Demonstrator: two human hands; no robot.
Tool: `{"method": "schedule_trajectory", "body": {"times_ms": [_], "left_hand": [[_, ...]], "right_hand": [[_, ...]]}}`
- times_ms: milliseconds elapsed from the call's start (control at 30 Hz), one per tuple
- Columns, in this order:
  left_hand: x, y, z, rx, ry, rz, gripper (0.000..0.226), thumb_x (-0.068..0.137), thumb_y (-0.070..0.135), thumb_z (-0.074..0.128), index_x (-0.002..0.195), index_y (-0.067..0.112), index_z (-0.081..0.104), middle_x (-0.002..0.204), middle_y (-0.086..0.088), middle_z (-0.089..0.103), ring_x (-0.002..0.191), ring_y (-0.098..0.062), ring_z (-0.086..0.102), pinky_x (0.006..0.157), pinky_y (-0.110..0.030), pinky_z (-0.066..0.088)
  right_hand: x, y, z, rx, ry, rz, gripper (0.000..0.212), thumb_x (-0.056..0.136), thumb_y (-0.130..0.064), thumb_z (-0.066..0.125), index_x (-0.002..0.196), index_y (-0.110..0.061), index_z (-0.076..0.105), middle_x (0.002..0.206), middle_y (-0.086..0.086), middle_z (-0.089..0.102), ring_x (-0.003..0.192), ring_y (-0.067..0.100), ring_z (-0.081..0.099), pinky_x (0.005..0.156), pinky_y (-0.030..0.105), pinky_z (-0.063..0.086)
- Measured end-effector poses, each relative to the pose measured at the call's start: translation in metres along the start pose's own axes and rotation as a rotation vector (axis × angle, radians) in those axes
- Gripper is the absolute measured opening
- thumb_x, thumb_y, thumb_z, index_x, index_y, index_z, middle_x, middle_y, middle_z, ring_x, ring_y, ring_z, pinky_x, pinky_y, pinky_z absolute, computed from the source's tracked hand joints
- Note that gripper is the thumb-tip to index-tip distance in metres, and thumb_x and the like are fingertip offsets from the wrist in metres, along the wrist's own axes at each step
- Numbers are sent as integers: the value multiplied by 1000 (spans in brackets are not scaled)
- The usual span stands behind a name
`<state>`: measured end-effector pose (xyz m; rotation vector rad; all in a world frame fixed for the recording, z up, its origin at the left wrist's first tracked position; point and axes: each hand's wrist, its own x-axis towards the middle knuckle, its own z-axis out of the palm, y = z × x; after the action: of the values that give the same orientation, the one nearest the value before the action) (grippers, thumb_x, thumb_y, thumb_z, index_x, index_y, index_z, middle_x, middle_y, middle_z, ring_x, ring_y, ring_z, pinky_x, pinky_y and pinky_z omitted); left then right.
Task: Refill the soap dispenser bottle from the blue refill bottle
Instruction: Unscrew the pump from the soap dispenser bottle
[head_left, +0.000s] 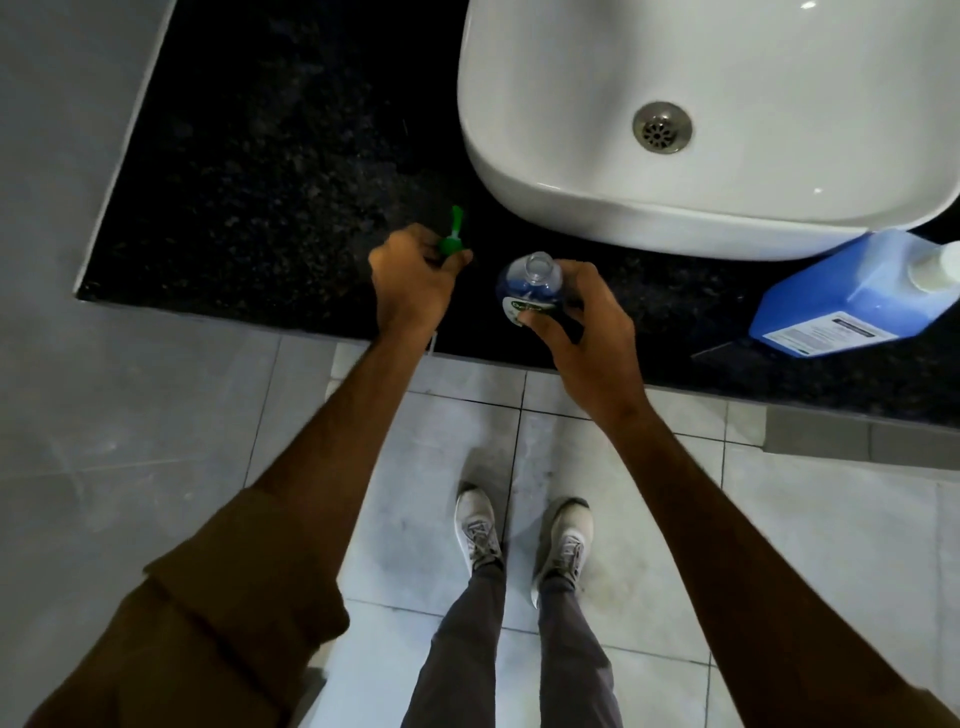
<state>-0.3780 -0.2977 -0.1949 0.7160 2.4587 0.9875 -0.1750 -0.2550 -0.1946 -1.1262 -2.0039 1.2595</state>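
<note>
Two hands work at the near edge of the dark speckled worktop, above a pale tiled floor where the person's grey shoes show. The left hand is closed around the green pump head, whose nozzle sticks up and away from the knuckles; what looks like its dip tube hangs below the wrist past the worktop's edge. The right hand is clamped on the soap dispenser bottle, which stands upright just beside the left hand, mouth open and facing up, a little blue liquid low inside.

Farther off and to the right, well apart from both hands, the blue refill bottle lies tilted, its long axis running from the labelled base near the front edge up to the white cap, which is on and points toward the right edge of view. The right hand is the nearer one to it, but is busy steadying the dispenser; the left would have to set the pump down and cross over. My judgement is that the pump gets parked first, then the refill is uncapped.

Beyond everything sits the white basin, its rim overhanging the strip between dispenser and refill; nothing else blocks that path.
</note>
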Motion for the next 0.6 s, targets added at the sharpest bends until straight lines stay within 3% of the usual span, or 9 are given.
{"method": "schedule_trajectory", "body": {"times_ms": [100,167,233,333,400,467,533,600], "left_hand": [[-1,-12,1,74,21,15,35,87,33,85,105,4,74,106,-15,79,97,-29,76,90,-46,61],[-6,-16,-2,214,81,22,41,91,46,76,115,12,73,119,-12,73,113,-30,69,100,-46,54],[-16,-18,-10,281,212,26,44,96,54,63,117,17,72,122,-10,69,118,-32,64,103,-44,48],[-46,-37,-31,36,459,52,33,102,33,54,108,7,74,108,-18,72,103,-35,69,90,-42,51],[-84,-58,-41,-80,499,19,25,104,19,52,103,2,71,98,-20,72,92,-34,69,80,-37,51],[-134,-65,-35,-102,392,85,25,107,16,48,93,3,64,83,-16,63,78,-24,59,70,-24,43],[-184,-53,-16,-82,69,267,24,106,22,46,87,12,57,77,-4,53,70,-10,47,68,-14,36],[-218,-31,9,11,-263,535,25,103,31,49,85,15,58,77,0,55,70,-3,45,69,-16,40]], "right_hand": [[-10,6,12,-26,-19,23,57,92,-25,79,144,-22,54,135,-2,66,125,14,63,105,39,56],[-18,9,16,-17,17,58,65,92,-22,79,150,-18,50,141,1,63,132,16,60,109,40,54],[-29,10,17,-23,90,51,57,94,-19,76,146,-13,54,139,4,62,131,17,60,108,41,54],[-55,14,15,-18,180,15,37,100,-13,69,136,-9,61,131,5,64,123,17,63,101,34,57],[-77,24,11,-75,227,6,27,99,-6,68,126,-7,66,121,8,67,110,19,67,92,34,59],[-102,40,-2,-154,286,59,20,97,-2,68,116,-5,69,109,9,70,95,21,68,80,38,59],[-120,56,-27,-177,367,160,18,96,-7,68,113,-10,70,104,4,70,88,21,67,71,36,57],[-125,67,-59,-158,445,254,21,97,-18,70,118,-15,67,106,0,70,89,20,67,69,37,56]]}}
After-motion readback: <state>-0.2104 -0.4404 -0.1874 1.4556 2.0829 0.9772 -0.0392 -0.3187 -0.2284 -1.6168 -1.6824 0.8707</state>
